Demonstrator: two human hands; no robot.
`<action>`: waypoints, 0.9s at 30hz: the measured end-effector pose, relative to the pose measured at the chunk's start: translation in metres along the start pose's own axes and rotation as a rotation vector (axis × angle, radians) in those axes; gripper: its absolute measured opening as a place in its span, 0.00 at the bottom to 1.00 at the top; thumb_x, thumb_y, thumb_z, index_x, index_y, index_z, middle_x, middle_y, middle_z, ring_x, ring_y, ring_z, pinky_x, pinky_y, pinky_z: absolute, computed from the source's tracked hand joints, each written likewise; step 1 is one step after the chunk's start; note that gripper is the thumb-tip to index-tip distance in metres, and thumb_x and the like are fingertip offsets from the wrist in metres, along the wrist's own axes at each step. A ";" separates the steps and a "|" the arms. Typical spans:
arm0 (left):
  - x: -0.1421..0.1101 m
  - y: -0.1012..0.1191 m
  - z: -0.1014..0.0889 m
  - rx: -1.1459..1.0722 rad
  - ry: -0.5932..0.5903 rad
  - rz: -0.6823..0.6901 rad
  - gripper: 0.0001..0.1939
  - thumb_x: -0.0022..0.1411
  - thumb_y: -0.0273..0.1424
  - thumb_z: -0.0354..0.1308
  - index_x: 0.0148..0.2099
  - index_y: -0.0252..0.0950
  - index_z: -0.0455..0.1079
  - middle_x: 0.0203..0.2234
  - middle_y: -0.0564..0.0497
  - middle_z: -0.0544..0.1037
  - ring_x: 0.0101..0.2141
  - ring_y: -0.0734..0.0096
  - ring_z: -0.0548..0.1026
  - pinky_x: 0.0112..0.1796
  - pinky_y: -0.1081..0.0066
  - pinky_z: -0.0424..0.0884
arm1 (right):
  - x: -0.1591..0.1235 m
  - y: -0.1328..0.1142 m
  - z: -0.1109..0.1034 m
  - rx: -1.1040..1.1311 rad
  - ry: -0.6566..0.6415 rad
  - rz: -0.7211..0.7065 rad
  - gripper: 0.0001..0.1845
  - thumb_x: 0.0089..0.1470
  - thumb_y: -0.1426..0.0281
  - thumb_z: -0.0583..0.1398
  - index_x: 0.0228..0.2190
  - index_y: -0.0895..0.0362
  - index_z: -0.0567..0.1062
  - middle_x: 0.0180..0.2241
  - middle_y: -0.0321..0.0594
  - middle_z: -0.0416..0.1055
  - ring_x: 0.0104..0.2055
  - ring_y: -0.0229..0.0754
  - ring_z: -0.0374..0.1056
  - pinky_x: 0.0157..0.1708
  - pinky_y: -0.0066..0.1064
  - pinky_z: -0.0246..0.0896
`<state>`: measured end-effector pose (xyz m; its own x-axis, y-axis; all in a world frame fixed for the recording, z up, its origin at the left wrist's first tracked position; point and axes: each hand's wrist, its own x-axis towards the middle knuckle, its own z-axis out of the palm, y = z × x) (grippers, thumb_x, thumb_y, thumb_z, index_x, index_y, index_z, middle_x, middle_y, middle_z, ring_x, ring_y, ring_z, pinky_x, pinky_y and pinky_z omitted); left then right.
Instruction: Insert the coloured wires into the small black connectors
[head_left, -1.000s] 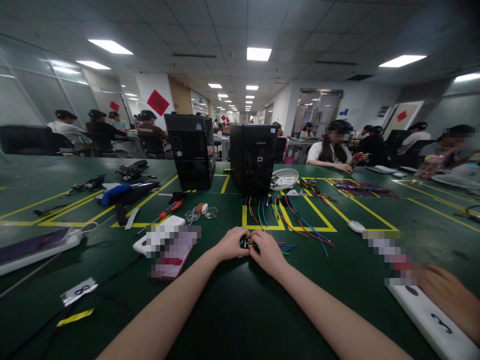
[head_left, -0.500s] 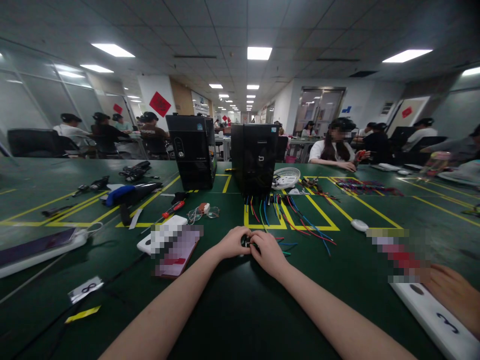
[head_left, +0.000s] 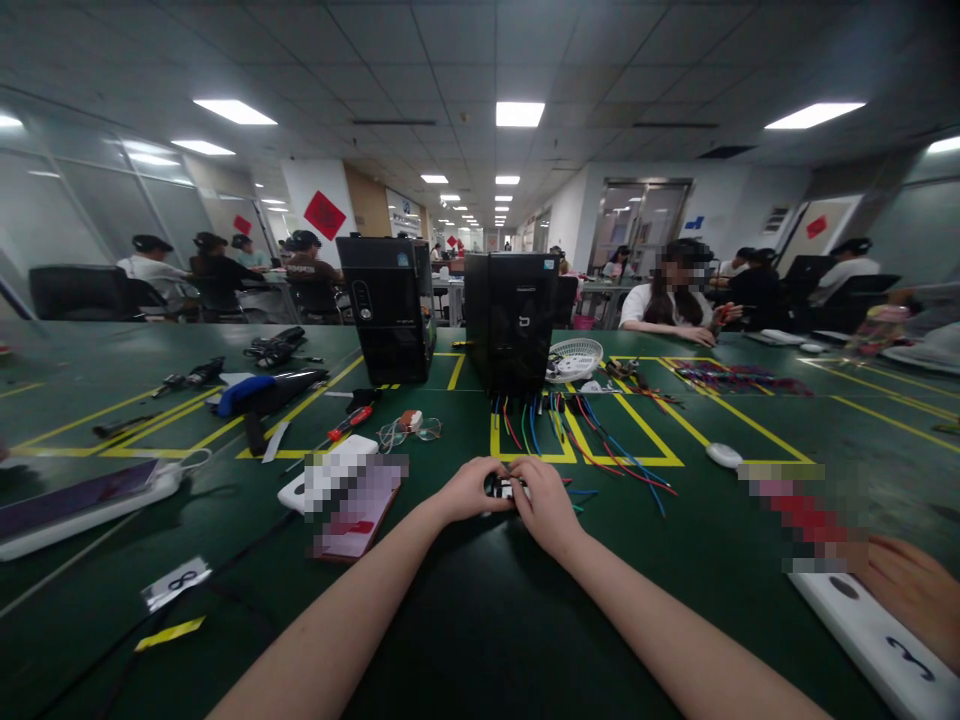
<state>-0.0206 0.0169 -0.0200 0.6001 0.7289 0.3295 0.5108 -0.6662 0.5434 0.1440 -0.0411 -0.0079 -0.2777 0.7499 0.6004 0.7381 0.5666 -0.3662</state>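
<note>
Both hands meet over the near middle of the green table (head_left: 465, 620). My left hand (head_left: 471, 487) curls around a small black-and-white part (head_left: 501, 488), its thumb and fingers closed on the left side. On the other side my right hand (head_left: 544, 500) bends its fingers onto the same part, covering much of it. What kind of part it is I cannot make out. Red, blue and green wires (head_left: 585, 492) stick out beyond my right hand. More loose wires (head_left: 619, 450) lie just past the hands, within yellow tape lines.
Two black computer towers (head_left: 390, 320) stand ahead. At left are a red screwdriver (head_left: 350, 423), glasses (head_left: 429, 430), a white power strip (head_left: 341, 462) and a phone (head_left: 367, 510). Another person's hand (head_left: 911, 590) rests at right by a white strip (head_left: 862, 625). A white basket (head_left: 576, 358) sits behind.
My right hand's fingers have shifted slightly right and bent over the part, so more of its white surface shows between the hands. The whole view has moved a little.
</note>
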 end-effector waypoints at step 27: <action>-0.004 0.025 0.001 -0.042 0.066 0.050 0.15 0.50 0.26 0.60 0.43 0.36 0.67 0.39 0.48 0.72 0.41 0.62 0.69 0.44 0.66 0.64 | -0.001 0.015 0.000 -0.025 -0.012 0.039 0.07 0.52 0.72 0.53 0.34 0.56 0.70 0.35 0.42 0.68 0.39 0.44 0.62 0.41 0.37 0.56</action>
<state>-0.0096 -0.0024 -0.0087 0.5815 0.7046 0.4067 0.4537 -0.6958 0.5567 0.1553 -0.0331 -0.0144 -0.2556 0.7755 0.5773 0.7639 0.5280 -0.3710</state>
